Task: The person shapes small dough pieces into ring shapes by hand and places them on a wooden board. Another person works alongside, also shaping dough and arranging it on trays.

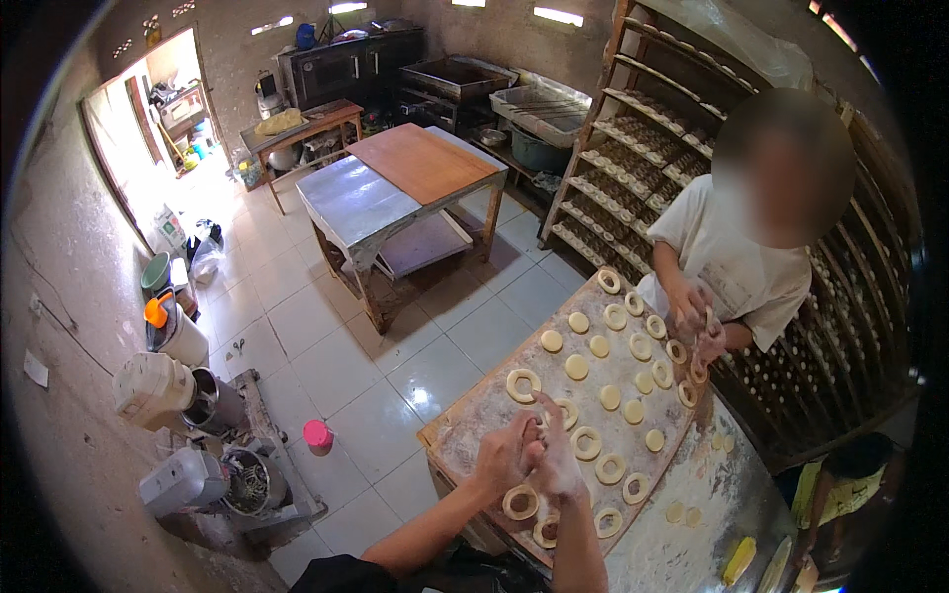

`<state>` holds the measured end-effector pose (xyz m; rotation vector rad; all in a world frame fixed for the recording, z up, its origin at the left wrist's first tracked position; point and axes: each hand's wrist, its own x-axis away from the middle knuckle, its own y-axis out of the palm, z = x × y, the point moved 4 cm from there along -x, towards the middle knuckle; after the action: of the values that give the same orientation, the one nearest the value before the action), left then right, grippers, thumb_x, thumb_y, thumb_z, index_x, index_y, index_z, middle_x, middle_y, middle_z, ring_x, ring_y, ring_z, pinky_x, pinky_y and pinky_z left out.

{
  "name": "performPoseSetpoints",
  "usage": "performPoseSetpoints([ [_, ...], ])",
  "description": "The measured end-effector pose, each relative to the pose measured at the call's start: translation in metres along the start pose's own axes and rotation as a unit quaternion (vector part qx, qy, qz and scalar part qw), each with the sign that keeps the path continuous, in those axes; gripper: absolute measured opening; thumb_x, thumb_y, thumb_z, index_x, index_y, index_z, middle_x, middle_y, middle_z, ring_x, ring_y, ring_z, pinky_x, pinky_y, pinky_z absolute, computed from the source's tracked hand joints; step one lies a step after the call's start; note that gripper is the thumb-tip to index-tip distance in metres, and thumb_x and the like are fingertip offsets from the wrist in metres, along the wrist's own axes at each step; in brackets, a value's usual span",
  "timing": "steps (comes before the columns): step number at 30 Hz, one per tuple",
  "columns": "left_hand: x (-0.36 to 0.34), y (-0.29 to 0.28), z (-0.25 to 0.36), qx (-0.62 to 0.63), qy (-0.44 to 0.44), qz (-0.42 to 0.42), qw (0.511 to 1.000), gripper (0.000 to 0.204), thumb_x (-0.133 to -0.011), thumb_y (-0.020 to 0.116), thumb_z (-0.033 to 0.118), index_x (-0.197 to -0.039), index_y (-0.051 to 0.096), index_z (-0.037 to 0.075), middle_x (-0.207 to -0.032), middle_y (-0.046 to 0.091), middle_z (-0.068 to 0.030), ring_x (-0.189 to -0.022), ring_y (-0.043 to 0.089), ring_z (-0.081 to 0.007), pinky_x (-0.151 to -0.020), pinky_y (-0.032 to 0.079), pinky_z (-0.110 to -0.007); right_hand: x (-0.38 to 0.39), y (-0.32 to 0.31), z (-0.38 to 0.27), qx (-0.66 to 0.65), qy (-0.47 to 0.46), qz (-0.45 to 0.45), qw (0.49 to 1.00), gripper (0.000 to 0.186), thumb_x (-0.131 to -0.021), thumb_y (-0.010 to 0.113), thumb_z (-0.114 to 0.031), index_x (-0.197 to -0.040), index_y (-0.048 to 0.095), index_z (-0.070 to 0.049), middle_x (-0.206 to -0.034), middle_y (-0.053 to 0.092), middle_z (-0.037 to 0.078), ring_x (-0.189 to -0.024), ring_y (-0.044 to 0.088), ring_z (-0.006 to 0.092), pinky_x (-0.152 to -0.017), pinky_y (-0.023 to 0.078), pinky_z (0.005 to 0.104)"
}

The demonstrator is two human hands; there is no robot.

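Over a floured wooden board [469,427], my left hand [506,453] and my right hand [558,457] are brought together. The left fingers are curled in; the right hand is dusted white, its index finger pointing up and away. Whatever sits between the fingers is hidden. Pale dough rings lie around them: one ring [510,387] just beyond my hands, another ring [505,502] beside my left wrist. Small round dough discs [576,367] lie in the middle of the board, with more rings along its right edge.
Across the board a co-worker [746,267] handles dough near the right edge. Behind stands a tall rack [633,148] of loaded trays. Mixers [188,479] and a pink-lidded container [317,433] are on the left floor. A metal-topped table [346,203] stands farther off. Another person [840,494] is lower right.
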<state>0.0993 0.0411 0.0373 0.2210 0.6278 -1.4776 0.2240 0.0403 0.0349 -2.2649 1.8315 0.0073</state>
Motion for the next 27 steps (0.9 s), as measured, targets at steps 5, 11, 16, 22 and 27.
performPoseSetpoints([
  [5,-0.011,-0.006,-0.021,0.018,-0.104,-0.045,0.993,0.017,-0.104,0.049,0.020,-0.110,0.054,0.005,-0.070,0.060,-0.0214,-0.061,0.065,-0.0404,-0.052,0.048,-0.046,-0.022,0.009,0.021,-0.060,0.066,0.048,0.995,0.053,-0.098,0.057,-0.027,-0.144,0.035,-0.015,-0.085,0.060,0.001,-0.076,0.059,0.0133,-0.064,0.048,0.0269],
  [11,-0.024,-0.017,-0.030,0.003,-0.154,-0.043,0.987,0.021,-0.107,0.045,0.024,-0.113,0.052,0.006,-0.072,0.062,-0.0237,-0.066,0.066,-0.0431,-0.055,0.050,-0.048,-0.038,0.010,0.025,-0.097,0.124,0.076,0.985,0.059,-0.101,0.054,-0.037,-0.148,0.031,-0.008,-0.099,0.061,0.004,-0.092,0.059,0.0150,-0.072,0.051,0.0303],
  [16,-0.033,-0.011,-0.048,0.022,-0.243,-0.040,0.969,0.040,-0.108,0.037,0.036,-0.125,0.050,0.003,-0.080,0.064,-0.0294,-0.075,0.066,-0.0489,-0.067,0.051,-0.056,-0.062,0.023,0.020,-0.095,0.096,0.003,0.991,0.074,-0.099,0.045,-0.064,-0.151,0.032,-0.013,-0.114,0.059,0.008,-0.098,0.061,0.0221,-0.080,0.051,0.0325],
  [22,-0.072,-0.035,-0.092,-0.369,-0.273,-0.167,0.873,0.057,-0.101,0.052,0.041,-0.142,0.042,0.003,-0.124,0.052,-0.0242,-0.115,0.060,-0.0412,-0.091,0.045,-0.059,-0.070,-0.006,0.010,0.307,0.153,0.165,0.925,0.073,-0.099,0.053,-0.048,-0.152,0.026,-0.006,-0.124,0.058,0.027,-0.116,0.055,0.0423,-0.102,0.039,0.0579],
  [27,-0.035,-0.042,-0.105,-0.357,-0.289,-0.238,0.856,0.066,-0.097,0.056,0.039,-0.150,0.035,0.003,-0.125,0.056,-0.0244,-0.125,0.052,-0.0422,-0.104,0.040,-0.059,-0.047,-0.008,0.010,0.421,0.189,0.096,0.882,0.069,-0.094,0.062,-0.040,-0.149,0.035,-0.009,-0.121,0.059,0.025,-0.117,0.055,0.0417,-0.102,0.035,0.0619],
])
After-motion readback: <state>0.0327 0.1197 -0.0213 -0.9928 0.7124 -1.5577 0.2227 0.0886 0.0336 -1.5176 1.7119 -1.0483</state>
